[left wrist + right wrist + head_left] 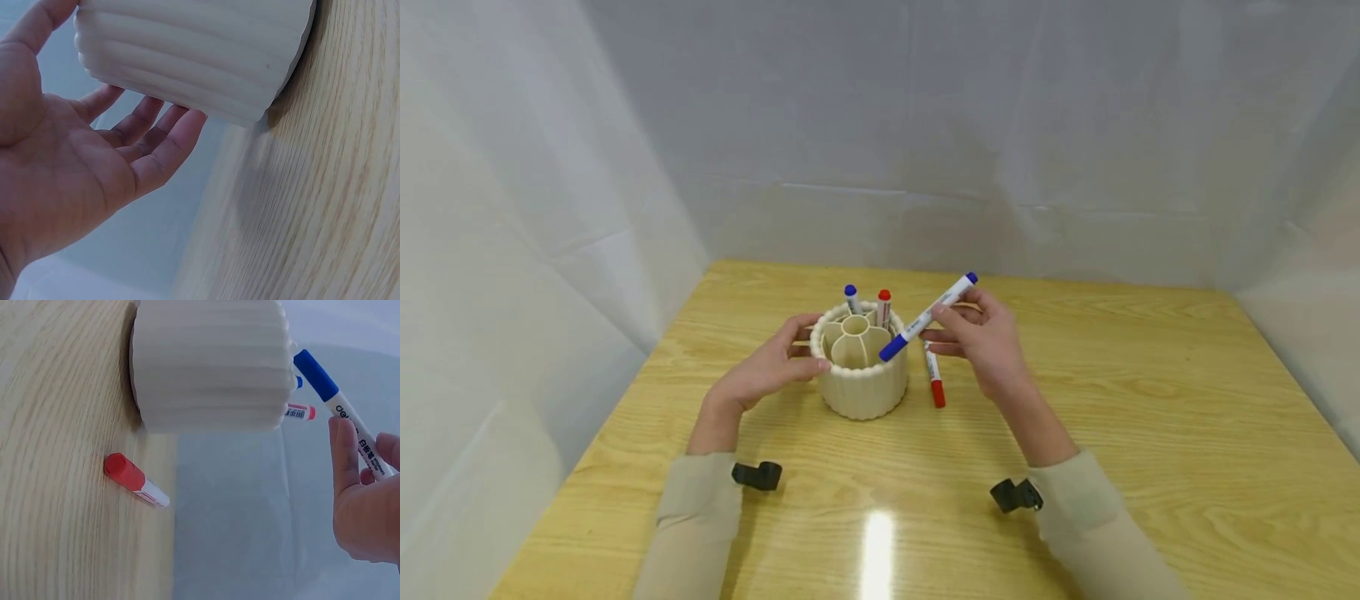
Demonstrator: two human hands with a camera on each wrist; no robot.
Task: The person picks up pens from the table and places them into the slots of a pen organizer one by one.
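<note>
The holder [861, 367], cream, ribbed, with petal-shaped compartments round a central tube, stands on the table [1150, 433] near the middle. The left hand [767, 367] lies against its left side: fingers nearly straight along the ribbed wall, thumb by the rim. The left wrist view shows the fingertips [181, 128] at the wall and the palm off it, so this looks like steadying contact, not a grasp.

The right hand [985, 337] pinches a blue marker [928, 317] by its white barrel, fingers curled round it. The marker is tilted, its blue-capped lower end just above the holder's right rim and the upper end up and to the right (the slant seems to aim the low end at a compartment). It touches nothing but the hand.

Two markers already stand upright in rear compartments: a blue-tipped one [851, 297] and a red-tipped one [883, 307], side by side.

A red marker [934, 379] lies flat on the table just right of the holder, below the right hand, red cap toward the person. It is apart from the holder's wall.
</note>
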